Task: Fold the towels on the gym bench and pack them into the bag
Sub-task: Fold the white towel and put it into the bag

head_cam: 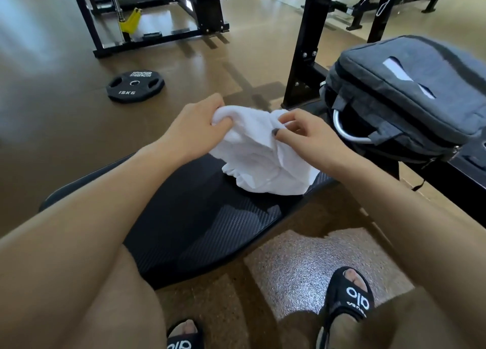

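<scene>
A white towel [259, 157] hangs crumpled between both hands, its lower part resting on the black bench pad [200, 225]. My left hand [194, 128] grips the towel's upper left edge with curled fingers. My right hand [302, 135] pinches the upper right edge between thumb and fingers. A grey bag [410, 91] lies to the right on a black frame, its mouth open toward the towel, with a silver ring [347, 132] showing at the opening.
A black 15 kg weight plate [135, 86] lies on the floor to the left. Black machine frames [307, 46] stand behind the towel and bag. My feet in black sandals [349, 296] are on the floor below the bench.
</scene>
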### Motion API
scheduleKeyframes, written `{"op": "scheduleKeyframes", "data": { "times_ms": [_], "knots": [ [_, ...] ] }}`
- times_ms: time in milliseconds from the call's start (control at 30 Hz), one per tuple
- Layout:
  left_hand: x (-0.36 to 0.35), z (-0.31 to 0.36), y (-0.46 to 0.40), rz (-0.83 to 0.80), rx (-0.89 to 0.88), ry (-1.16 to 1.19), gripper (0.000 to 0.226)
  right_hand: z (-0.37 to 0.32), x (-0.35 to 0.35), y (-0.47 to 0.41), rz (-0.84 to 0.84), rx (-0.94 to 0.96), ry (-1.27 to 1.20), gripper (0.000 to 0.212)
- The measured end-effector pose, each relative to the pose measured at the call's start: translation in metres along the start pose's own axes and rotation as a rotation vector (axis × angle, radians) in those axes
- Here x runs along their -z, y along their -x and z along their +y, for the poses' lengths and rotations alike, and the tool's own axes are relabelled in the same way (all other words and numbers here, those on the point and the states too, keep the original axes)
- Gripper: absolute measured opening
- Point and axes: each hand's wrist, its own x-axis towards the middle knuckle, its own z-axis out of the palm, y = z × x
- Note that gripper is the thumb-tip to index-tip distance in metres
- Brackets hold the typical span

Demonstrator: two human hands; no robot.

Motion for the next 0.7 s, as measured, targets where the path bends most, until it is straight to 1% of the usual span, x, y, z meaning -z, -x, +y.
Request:
{"op": "scheduleKeyframes", "data": {
  "times_ms": [67,100,133,167,267,300,367,400,500,567,633,700],
  "knots": [
    [0.008,-0.01,0.003,-0.097,0.057,-0.073,0.019,0.004,-0.001,0.001,-0.068,0.001,0.143,0.043],
    [0.012,-0.015,0.006,-0.149,0.086,-0.078,0.02,0.007,-0.002,0.003,-0.121,0.0,0.244,0.054],
    [0.015,-0.02,0.008,-0.195,0.109,-0.074,0.02,0.01,-0.004,0.004,-0.155,0.008,0.334,0.06],
    [0.019,-0.023,0.011,-0.228,0.119,-0.07,0.02,0.012,-0.006,0.005,-0.153,0.025,0.39,0.06],
    [0.028,-0.024,0.017,-0.262,0.085,-0.055,0.024,0.006,-0.01,0.006,-0.043,0.144,0.4,0.036],
    [0.03,-0.022,0.019,-0.266,0.065,-0.044,0.028,0.003,-0.012,0.005,-0.005,0.187,0.399,0.033],
    [0.031,-0.017,0.021,-0.251,0.011,-0.035,0.039,-0.003,-0.015,0.006,0.084,0.264,0.392,0.041],
    [0.03,-0.015,0.022,-0.221,-0.023,-0.037,0.041,-0.006,-0.017,0.007,0.127,0.315,0.386,0.047],
    [0.023,-0.006,0.02,-0.106,-0.093,0.021,0.03,-0.02,-0.032,0.015,0.194,0.512,0.367,0.05],
    [0.018,0.001,0.019,-0.08,-0.103,0.107,0.023,-0.03,-0.047,0.019,0.267,0.603,0.456,0.05],
    [0.015,0.009,0.02,-0.068,-0.138,0.147,0.018,-0.035,-0.057,0.018,0.394,0.652,0.614,0.042],
    [0.013,0.016,0.021,-0.047,-0.175,0.158,0.017,-0.034,-0.058,0.013,0.495,0.659,0.704,0.031]
  ]
}}
